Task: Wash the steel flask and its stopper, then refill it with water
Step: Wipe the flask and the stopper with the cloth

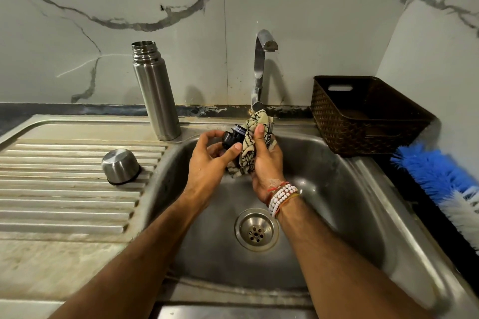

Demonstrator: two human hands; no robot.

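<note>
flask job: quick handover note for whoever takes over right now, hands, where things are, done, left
Left hand holds the dark stopper over the sink.
Right hand grips a patterned cloth against the stopper.
Steel flask stands upright and open on the ledge left of the tap; its steel cup sits upside down on the drainboard.
Done: flask opened, stopper out. No water seen running.
Left: finish the stopper, wash the flask (cannot tell if washed), refill it.

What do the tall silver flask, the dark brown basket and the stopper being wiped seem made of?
Tall silver flask: brushed steel, streaked reflections. Dark brown basket: likely moulded plastic, uniform woven-pattern walls. Dark stopper: probably plastic, dull sheen, partly hidden by patterned cloth.
</note>
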